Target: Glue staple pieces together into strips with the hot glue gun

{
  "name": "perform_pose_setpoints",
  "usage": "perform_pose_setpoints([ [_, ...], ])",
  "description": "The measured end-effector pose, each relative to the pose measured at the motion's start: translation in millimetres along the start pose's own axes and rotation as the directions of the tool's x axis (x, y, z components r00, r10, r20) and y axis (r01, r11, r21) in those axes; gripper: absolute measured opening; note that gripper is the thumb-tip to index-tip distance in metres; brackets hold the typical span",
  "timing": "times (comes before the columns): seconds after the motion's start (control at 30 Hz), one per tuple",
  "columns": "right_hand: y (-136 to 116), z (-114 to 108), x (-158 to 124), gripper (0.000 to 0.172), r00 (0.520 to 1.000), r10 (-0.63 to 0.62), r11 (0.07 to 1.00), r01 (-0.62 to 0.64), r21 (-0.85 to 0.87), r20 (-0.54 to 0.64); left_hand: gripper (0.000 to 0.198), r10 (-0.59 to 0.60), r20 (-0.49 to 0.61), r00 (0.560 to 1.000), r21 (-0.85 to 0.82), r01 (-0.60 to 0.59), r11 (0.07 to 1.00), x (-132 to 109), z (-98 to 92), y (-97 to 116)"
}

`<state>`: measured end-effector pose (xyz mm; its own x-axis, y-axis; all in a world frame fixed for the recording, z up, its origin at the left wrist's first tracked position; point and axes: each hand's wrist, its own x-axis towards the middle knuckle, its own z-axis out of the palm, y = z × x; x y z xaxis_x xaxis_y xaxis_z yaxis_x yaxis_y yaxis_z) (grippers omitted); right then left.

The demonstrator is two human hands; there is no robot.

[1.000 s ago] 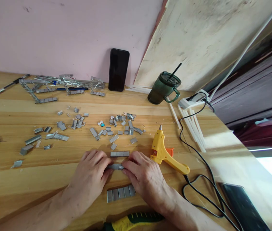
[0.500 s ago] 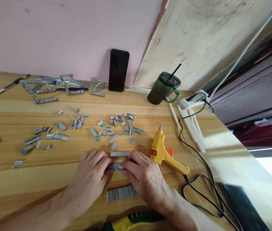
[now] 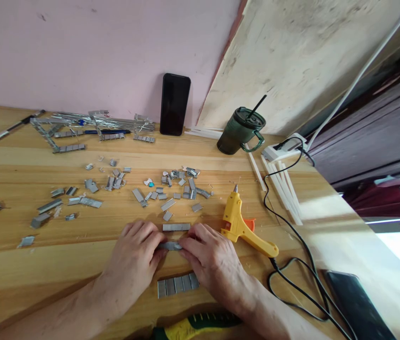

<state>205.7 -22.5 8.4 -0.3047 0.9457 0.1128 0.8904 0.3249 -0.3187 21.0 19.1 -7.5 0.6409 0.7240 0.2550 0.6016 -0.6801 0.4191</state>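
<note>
My left hand (image 3: 132, 262) and my right hand (image 3: 211, 259) meet at the middle of the wooden table (image 3: 16, 269). Both pinch the ends of a short grey strip of staples (image 3: 170, 246) held flat against the wood. Just beyond my fingers lies a second staple strip (image 3: 176, 227). Close to my wrists rests a flat row of joined staple blocks (image 3: 178, 284). Several loose staple pieces (image 3: 171, 189) are scattered farther back.
A yellow glue gun (image 3: 242, 225) lies right of my right hand, its black cord (image 3: 292, 245) looping to a power strip (image 3: 285, 147). White glue sticks (image 3: 285, 189), a green mug (image 3: 239, 130), a phone (image 3: 174, 104) against the wall, another phone (image 3: 355, 302), and a yellow-green tool handle (image 3: 196, 325) surround them.
</note>
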Motion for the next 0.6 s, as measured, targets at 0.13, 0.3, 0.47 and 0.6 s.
perform_pose_setpoints([
  [0.13, -0.2, 0.2, -0.9, 0.010, 1.000, -0.008, 1.000, 0.008, -0.002, -0.006, 0.012, -0.002, 0.006, 1.000, -0.007, 0.002, 1.000, -0.3, -0.5, 0.2],
  [0.3, -0.2, 0.2, -1.3, 0.009, 1.000, -0.005, 1.000, 0.005, 0.018, -0.009, 0.013, 0.001, -0.005, 1.000, -0.010, -0.001, 1.000, -0.6, -0.5, -0.1],
  [0.47, -1.1, -0.1, -1.3, 0.009, 1.000, 0.008, 0.999, -0.008, 0.050, -0.004, 0.015, -0.002, 0.002, 1.000, -0.012, 0.002, 1.000, -0.8, -0.6, -0.1],
  [0.6, -1.1, -1.1, -1.1, 0.010, 1.000, 0.022, 0.998, -0.022, 0.060, 0.007, 0.018, 0.001, 0.001, 1.000, -0.025, -0.001, 1.000, -1.2, -0.7, -0.3],
])
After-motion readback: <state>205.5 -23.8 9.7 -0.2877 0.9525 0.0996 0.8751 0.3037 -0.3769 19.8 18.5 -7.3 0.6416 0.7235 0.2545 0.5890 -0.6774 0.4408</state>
